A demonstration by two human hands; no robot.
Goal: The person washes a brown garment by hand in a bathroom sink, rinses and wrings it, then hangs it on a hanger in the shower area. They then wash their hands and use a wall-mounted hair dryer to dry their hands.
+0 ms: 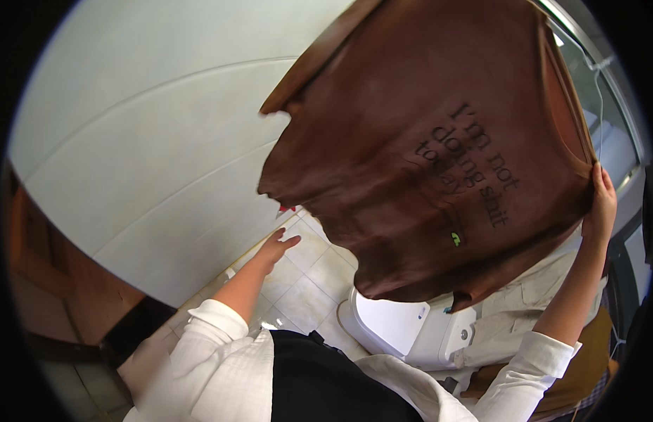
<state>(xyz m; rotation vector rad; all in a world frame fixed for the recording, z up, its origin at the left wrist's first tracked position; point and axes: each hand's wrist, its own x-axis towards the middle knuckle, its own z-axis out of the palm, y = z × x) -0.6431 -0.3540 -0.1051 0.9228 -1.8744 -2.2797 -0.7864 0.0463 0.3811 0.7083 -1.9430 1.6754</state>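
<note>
A brown T-shirt (400, 158) hangs spread out in front of me, turned on its side, its neckline towards the right. Dark lettering and a small green mark show on its front. My right hand (600, 205) grips the shirt at the shoulder beside the neckline, with thumb and fingers closed on the cloth. Below the shirt's left edge, my left hand (274, 250) is held out in the air, fingers apart and nothing in it. The top part of the shirt runs out of view.
Below the shirt stands a white toilet (389, 322) with its lid down, on a tiled floor (305, 285). A pale wall (173, 147) fills the left. Beige clothing (516, 306) and a brown cloth (585, 364) lie or hang at the right, near a window (611, 116). A wooden door or cabinet (62, 253) is far left.
</note>
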